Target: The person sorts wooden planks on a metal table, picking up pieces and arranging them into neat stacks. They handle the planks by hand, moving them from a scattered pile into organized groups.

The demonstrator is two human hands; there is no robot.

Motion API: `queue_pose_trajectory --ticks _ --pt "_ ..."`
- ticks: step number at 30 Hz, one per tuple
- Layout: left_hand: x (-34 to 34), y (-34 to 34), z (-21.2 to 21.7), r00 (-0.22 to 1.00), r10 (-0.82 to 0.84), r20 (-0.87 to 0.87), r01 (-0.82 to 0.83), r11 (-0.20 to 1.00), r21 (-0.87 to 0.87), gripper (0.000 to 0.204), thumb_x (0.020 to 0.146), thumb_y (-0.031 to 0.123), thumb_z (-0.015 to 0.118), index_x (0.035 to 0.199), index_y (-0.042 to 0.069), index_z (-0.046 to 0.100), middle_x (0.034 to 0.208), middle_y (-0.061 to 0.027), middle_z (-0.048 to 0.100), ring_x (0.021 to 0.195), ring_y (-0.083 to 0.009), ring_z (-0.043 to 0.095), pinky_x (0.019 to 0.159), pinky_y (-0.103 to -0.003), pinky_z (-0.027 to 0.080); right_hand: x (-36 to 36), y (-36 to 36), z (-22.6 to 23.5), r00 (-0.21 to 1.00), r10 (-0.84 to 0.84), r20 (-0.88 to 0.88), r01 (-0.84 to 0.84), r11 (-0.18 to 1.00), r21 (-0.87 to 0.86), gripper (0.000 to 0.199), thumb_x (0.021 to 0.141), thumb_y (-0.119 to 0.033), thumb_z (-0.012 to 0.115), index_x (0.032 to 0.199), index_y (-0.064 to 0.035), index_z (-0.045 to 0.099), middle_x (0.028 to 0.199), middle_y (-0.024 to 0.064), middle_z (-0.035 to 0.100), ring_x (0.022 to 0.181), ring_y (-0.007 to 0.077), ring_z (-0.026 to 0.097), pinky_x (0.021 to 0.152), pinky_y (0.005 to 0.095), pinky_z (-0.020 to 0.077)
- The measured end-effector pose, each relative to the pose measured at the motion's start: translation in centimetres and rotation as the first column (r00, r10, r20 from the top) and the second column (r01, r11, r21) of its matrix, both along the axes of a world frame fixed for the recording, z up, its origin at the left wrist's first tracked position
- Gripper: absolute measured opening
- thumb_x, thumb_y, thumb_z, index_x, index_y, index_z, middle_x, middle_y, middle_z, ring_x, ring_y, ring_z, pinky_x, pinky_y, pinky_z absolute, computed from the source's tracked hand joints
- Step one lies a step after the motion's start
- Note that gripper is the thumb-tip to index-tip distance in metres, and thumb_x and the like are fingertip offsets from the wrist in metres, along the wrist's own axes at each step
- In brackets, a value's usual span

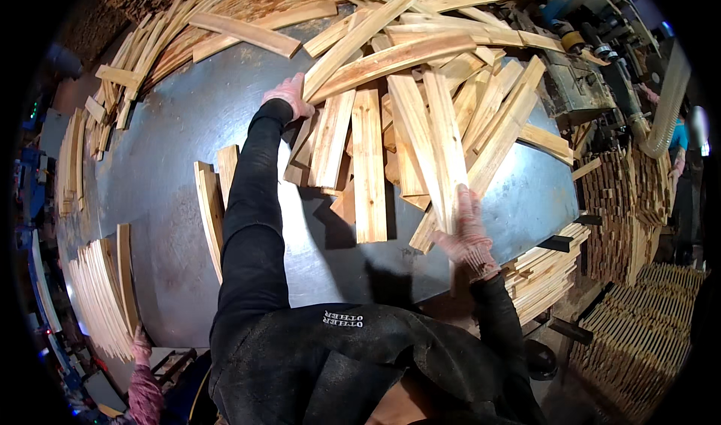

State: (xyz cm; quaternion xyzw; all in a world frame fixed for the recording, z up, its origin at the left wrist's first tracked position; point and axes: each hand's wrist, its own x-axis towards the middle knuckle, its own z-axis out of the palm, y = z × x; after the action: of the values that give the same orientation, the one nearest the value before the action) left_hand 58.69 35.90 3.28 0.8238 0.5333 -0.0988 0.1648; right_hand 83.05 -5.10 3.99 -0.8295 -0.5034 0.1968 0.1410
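Note:
My left hand (289, 97), in a pale pink glove, is stretched far forward and closes on the near left end of a wooden board (390, 66) lying on top of a loose heap. My right hand (469, 237), gloved alike, grips the near end of another board (443, 140) that slants away from me, its thumb on the left side and fingers on the right. Several boards lie crossed around both hands, among them a flat one (369, 166) pointing toward me. The left fingertips are partly hidden.
The boards lie on a grey metal table (173, 192). A row of narrow boards (101, 297) stands at left, beside a co-worker's gloved hand (141, 348). Stacked boards (548, 271) sit past the right edge, near larger piles (631, 350). Machinery (578, 87) stands at the far right.

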Motion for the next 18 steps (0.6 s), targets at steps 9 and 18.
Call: queue_pose_trajectory --ticks 9,18 --pt "-12.1 -13.0 -0.8 0.514 0.609 0.605 0.301 0.533 -0.791 0.073 0.077 0.018 0.07 0.143 0.002 0.041 0.109 -0.016 0.065 0.095 -0.0238 0.066 0.084 -0.037 0.055 0.6 -2.4 7.6 0.178 -0.092 -0.98 0.044 0.995 -0.086 0.098 0.069 -0.02 0.083 0.15 -0.005 0.031 0.14 0.0118 0.049 0.111 0.0215 0.058 0.093 0.0314 0.0488" --pt "-15.6 -28.4 -7.1 -0.165 0.933 0.32 0.508 0.359 -0.783 0.071 0.08 0.03 0.077 0.136 -0.002 0.046 0.111 -0.019 0.065 0.099 -0.0315 0.066 0.091 -0.045 0.055 -13.1 5.9 1.5 -0.112 0.011 -0.994 -0.204 0.978 0.034 0.079 0.081 -0.032 0.076 0.141 0.0017 0.038 0.117 0.0162 0.061 0.104 0.0253 0.063 0.087 0.0333 0.0537"
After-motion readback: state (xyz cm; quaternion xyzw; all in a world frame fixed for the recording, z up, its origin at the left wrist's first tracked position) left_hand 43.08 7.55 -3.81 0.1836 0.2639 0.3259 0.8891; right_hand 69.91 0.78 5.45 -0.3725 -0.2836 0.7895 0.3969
